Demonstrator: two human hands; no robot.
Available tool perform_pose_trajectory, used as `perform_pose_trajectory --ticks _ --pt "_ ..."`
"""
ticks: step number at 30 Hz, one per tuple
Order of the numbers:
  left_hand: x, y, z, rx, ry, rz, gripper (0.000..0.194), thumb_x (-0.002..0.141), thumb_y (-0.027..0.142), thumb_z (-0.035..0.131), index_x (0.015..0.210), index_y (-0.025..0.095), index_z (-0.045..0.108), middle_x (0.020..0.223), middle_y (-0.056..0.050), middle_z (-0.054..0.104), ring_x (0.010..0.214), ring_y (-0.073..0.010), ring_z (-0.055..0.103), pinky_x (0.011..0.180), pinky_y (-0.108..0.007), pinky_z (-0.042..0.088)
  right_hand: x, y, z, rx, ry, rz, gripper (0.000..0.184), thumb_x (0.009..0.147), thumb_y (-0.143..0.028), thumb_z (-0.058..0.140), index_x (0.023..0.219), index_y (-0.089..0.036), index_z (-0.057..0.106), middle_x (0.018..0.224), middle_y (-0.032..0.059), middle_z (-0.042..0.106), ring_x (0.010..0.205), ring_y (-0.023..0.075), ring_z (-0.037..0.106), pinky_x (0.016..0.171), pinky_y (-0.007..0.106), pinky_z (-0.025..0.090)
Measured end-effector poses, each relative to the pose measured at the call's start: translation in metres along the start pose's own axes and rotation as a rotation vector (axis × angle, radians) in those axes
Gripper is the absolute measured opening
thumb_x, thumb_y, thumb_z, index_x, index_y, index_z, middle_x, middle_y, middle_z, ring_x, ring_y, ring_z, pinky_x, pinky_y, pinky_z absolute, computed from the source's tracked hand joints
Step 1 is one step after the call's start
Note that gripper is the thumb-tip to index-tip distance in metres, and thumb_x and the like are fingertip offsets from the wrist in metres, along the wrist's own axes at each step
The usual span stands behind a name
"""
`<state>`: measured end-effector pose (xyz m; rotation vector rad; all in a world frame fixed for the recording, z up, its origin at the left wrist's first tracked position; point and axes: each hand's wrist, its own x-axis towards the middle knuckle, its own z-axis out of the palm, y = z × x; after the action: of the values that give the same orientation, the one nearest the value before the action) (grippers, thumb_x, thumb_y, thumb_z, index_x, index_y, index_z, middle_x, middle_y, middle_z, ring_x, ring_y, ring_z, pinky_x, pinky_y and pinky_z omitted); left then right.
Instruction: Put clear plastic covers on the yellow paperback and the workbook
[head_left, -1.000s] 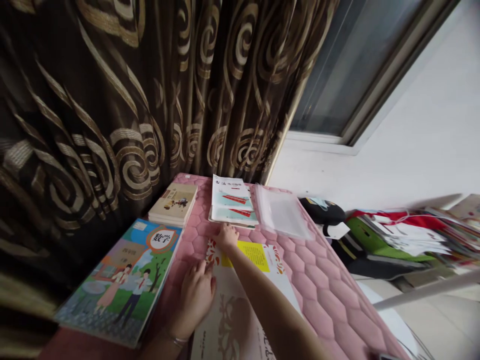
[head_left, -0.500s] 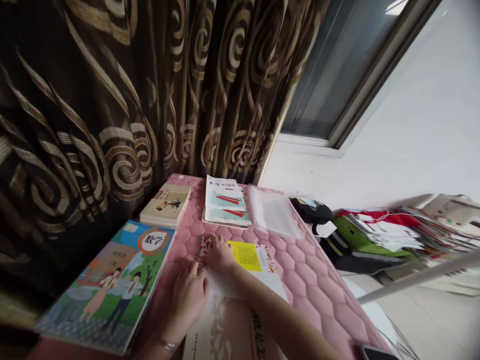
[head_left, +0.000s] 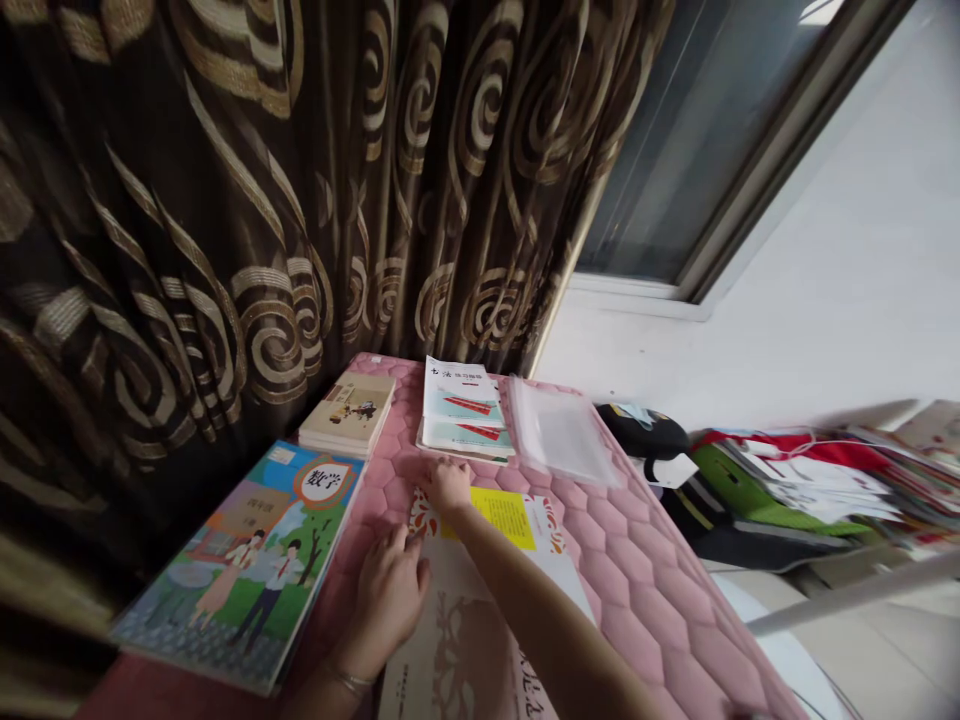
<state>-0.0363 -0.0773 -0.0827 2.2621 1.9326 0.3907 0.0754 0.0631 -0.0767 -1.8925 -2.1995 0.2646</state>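
A white book with a red leafy pattern, a yellow text block and large dark characters lies in front of me on the pink padded surface. My right hand reaches across it. Its fingers, slightly blurred, rest bent at the far left corner, apart from one another and pressing down. My left hand, a bracelet at its wrist, lies at the book's left edge with loosely bent fingers and the thumb apart. Beneath my right forearm, part of the cover is hidden.
A colourful math textbook tops a pile at left, with a stack of beige books behind it. Further back lie calligraphy books and clear plastic covers. Dark curtains hang behind. Bags and papers stand at right.
My right hand has slid slightly away from me to the book's far left corner, its fingers more bent. My left hand stays at the left edge. The view has shifted a little.
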Motion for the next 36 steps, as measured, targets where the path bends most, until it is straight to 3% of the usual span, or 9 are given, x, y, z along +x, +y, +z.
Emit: perform_pose_trajectory --ticks 7,12,19,22,26,31,36 --pt "0.002 0.002 -0.002 0.026 0.019 -0.002 0.035 0.092 0.021 0.042 0.118 0.017 0.066 0.123 -0.012 0.062 0.113 -0.0253 0.058 0.097 -0.038 0.044 -0.043 0.011 0.009 0.052 -0.078 -0.074 0.035 0.073 -0.053 0.071 0.089 -0.022 0.072 0.103 0.0070 0.071 0.100 0.0242 0.062 0.083 0.033 0.038" --pt "0.002 0.004 -0.002 0.008 -0.011 -0.010 0.033 0.091 0.019 0.044 0.116 0.019 0.066 0.121 -0.011 0.062 0.111 -0.0241 0.059 0.097 -0.037 0.044 -0.022 0.016 0.003 0.045 -0.086 -0.060 0.041 0.067 -0.059 0.074 0.092 -0.026 0.073 0.105 0.0057 0.073 0.104 0.0261 0.061 0.088 0.035 0.038" --pt "0.001 0.001 -0.001 -0.025 0.001 -0.007 0.034 0.091 0.020 0.046 0.119 0.019 0.065 0.118 -0.009 0.063 0.110 -0.0233 0.058 0.096 -0.035 0.044 0.021 0.006 -0.003 -0.001 -0.030 0.109 0.037 0.081 -0.055 0.065 0.096 -0.022 0.075 0.098 0.0117 0.075 0.094 0.0282 0.066 0.085 0.037 0.039" --pt "0.001 0.001 -0.001 -0.024 -0.015 -0.021 0.035 0.091 0.021 0.046 0.119 0.020 0.065 0.120 -0.009 0.063 0.110 -0.0228 0.058 0.096 -0.034 0.043 0.017 0.002 -0.001 0.005 0.005 0.105 0.033 0.085 -0.050 0.063 0.097 -0.022 0.074 0.104 0.0124 0.073 0.100 0.0282 0.064 0.086 0.037 0.037" --pt "0.002 0.002 -0.002 -0.025 -0.016 -0.034 0.035 0.090 0.020 0.045 0.119 0.020 0.065 0.124 -0.009 0.061 0.113 -0.0228 0.058 0.097 -0.035 0.042 -0.010 0.004 0.003 0.045 0.009 0.013 0.028 0.088 -0.046 0.059 0.090 -0.022 0.072 0.103 0.0094 0.073 0.104 0.0254 0.061 0.087 0.035 0.035" --pt "0.001 0.002 -0.002 -0.028 0.000 -0.025 0.035 0.091 0.021 0.043 0.118 0.019 0.065 0.128 -0.011 0.061 0.113 -0.0239 0.057 0.098 -0.037 0.042 -0.041 0.009 0.008 0.084 -0.067 -0.089 0.028 0.076 -0.051 0.071 0.076 -0.024 0.070 0.095 0.0037 0.073 0.101 0.0228 0.060 0.083 0.031 0.036" --pt "0.003 0.001 0.000 -0.021 -0.022 -0.028 0.035 0.090 0.020 0.044 0.118 0.020 0.065 0.128 -0.009 0.061 0.113 -0.0230 0.058 0.099 -0.036 0.042 -0.020 0.010 0.003 0.080 -0.101 -0.065 0.032 0.072 -0.055 0.072 0.083 -0.025 0.073 0.096 0.0042 0.073 0.097 0.0242 0.062 0.085 0.035 0.036"
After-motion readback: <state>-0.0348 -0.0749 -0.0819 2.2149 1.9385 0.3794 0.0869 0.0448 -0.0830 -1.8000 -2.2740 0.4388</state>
